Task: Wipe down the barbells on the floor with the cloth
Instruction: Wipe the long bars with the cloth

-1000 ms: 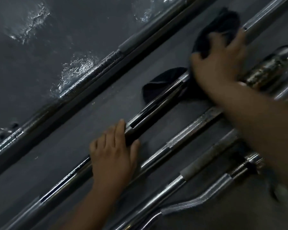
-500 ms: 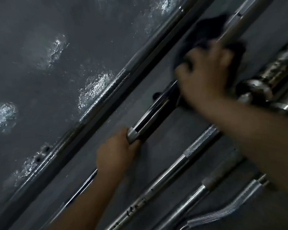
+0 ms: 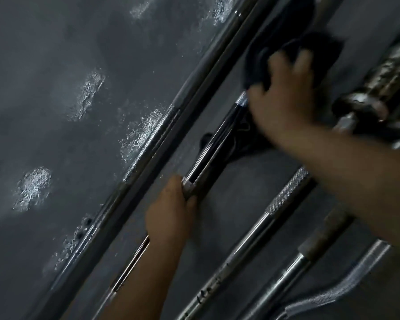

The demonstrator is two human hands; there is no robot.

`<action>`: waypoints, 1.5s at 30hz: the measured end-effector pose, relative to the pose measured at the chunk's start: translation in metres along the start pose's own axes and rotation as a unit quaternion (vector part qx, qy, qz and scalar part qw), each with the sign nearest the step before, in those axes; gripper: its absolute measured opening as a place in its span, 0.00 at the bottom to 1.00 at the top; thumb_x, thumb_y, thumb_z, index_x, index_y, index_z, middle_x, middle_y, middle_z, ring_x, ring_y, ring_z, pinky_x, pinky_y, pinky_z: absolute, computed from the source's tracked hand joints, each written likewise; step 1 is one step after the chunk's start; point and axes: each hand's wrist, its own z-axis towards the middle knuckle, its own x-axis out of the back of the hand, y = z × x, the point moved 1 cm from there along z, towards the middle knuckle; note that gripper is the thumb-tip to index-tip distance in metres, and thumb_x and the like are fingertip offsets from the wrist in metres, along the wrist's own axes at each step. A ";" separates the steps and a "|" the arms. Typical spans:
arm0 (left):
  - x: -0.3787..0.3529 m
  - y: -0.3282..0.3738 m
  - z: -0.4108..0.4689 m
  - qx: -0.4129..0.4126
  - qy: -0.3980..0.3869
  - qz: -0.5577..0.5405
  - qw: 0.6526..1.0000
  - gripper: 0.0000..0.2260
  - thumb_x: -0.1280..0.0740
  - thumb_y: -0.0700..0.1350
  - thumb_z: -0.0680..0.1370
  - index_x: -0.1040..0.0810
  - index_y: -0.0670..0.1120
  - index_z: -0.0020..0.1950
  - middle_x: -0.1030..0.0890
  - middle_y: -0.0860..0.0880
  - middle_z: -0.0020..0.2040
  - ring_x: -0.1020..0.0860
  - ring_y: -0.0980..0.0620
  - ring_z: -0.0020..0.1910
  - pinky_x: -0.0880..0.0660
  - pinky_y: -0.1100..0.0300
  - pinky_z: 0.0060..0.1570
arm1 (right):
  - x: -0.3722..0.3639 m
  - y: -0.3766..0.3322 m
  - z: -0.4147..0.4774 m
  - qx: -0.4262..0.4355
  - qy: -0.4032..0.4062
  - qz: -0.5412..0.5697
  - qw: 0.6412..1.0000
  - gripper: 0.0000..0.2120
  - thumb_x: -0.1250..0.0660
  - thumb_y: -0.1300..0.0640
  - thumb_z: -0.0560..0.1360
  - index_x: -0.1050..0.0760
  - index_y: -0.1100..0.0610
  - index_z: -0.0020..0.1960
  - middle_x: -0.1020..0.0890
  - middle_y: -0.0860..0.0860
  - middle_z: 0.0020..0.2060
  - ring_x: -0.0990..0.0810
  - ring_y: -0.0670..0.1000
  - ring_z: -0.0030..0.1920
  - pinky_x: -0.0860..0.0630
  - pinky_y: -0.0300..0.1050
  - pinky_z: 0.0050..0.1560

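Dark grey rubber gym floor, shiny scuffed patches all over it. The chrome barbell lies diagonally on it, with at least 4 other bars alongside, including a knurled bar and a curl bar. Left hand is wrapped round the chrome shaft. Right hand is blurry but seems to clutch the black cloth bunched on that same bar further up.

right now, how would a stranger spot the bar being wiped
Barbells lie slanted on the dark floor. The second from the left is the barbell the left hand grips. Only it carries the black cloth, under the right hand.
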 end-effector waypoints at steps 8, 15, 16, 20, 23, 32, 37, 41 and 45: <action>0.005 -0.010 0.024 0.038 -0.052 -0.092 0.994 0.10 0.30 0.51 0.71 0.26 0.48 0.44 0.19 0.49 0.38 0.20 0.48 0.38 0.23 0.51 0.38 | 0.005 0.008 -0.035 0.282 -0.091 0.007 0.955 0.25 0.32 0.48 0.66 0.25 0.51 0.63 0.30 0.62 0.68 0.28 0.67 0.62 0.29 0.60 0.63; 0.003 -0.016 0.028 0.042 -0.078 -0.089 0.992 0.09 0.31 0.53 0.70 0.27 0.50 0.43 0.19 0.50 0.37 0.21 0.49 0.38 0.24 0.55 0.38 | -0.012 -0.042 -0.045 -0.076 -0.053 0.059 0.994 0.26 0.29 0.41 0.69 0.30 0.52 0.62 0.33 0.61 0.63 0.29 0.66 0.60 0.29 0.55 0.60; 0.002 -0.016 0.028 0.038 -0.078 -0.085 0.993 0.09 0.31 0.53 0.70 0.27 0.50 0.43 0.19 0.50 0.38 0.21 0.49 0.38 0.24 0.54 0.38 | -0.013 -0.052 -0.062 -0.025 -0.074 0.072 0.994 0.24 0.29 0.45 0.69 0.30 0.51 0.61 0.34 0.60 0.62 0.30 0.66 0.59 0.27 0.55 0.59; 0.000 -0.016 0.026 0.038 -0.076 -0.078 0.993 0.11 0.31 0.55 0.70 0.28 0.50 0.43 0.19 0.50 0.37 0.21 0.48 0.38 0.24 0.55 0.37 | 0.016 -0.018 -0.062 0.197 -0.183 0.067 0.961 0.24 0.27 0.48 0.67 0.28 0.48 0.61 0.35 0.58 0.63 0.28 0.63 0.58 0.26 0.52 0.58; -0.002 -0.017 0.028 0.041 -0.077 -0.081 0.993 0.12 0.32 0.57 0.70 0.27 0.49 0.43 0.19 0.49 0.37 0.21 0.48 0.38 0.23 0.54 0.38 | 0.033 0.021 0.015 0.181 -0.065 0.018 0.981 0.33 0.26 0.48 0.66 0.30 0.48 0.69 0.37 0.62 0.71 0.32 0.63 0.67 0.32 0.53 0.68; -0.009 -0.023 0.023 0.039 -0.062 -0.072 0.995 0.11 0.31 0.54 0.72 0.21 0.48 0.46 0.17 0.44 0.41 0.19 0.42 0.42 0.23 0.51 0.38 | -0.013 -0.069 -0.101 0.328 -0.115 0.014 0.938 0.18 0.36 0.38 0.73 0.19 0.51 0.43 0.20 0.50 0.51 0.23 0.55 0.57 0.36 0.60 0.57; -0.009 -0.015 0.017 0.017 -0.036 -0.035 0.999 0.13 0.32 0.56 0.73 0.25 0.50 0.51 0.18 0.42 0.45 0.20 0.37 0.45 0.26 0.51 0.38 | 0.006 -0.027 -0.013 0.450 -0.110 0.004 0.886 0.20 0.30 0.48 0.68 0.20 0.52 0.59 0.26 0.60 0.66 0.27 0.62 0.66 0.30 0.59 0.65; -0.007 -0.010 0.013 0.021 -0.026 -0.021 0.999 0.13 0.32 0.59 0.73 0.32 0.53 0.46 0.18 0.44 0.42 0.20 0.39 0.44 0.26 0.52 0.38 | 0.019 -0.003 0.066 0.092 -0.047 -0.044 0.994 0.29 0.42 0.37 0.70 0.27 0.45 0.68 0.35 0.59 0.74 0.36 0.62 0.73 0.36 0.60 0.72; -0.013 -0.020 0.015 0.018 -0.050 -0.011 0.999 0.11 0.33 0.57 0.74 0.29 0.51 0.46 0.18 0.45 0.43 0.20 0.39 0.44 0.26 0.51 0.38 | -0.014 -0.070 -0.072 0.276 -0.129 -0.022 0.952 0.17 0.37 0.40 0.70 0.19 0.51 0.47 0.21 0.52 0.54 0.25 0.59 0.58 0.33 0.56 0.59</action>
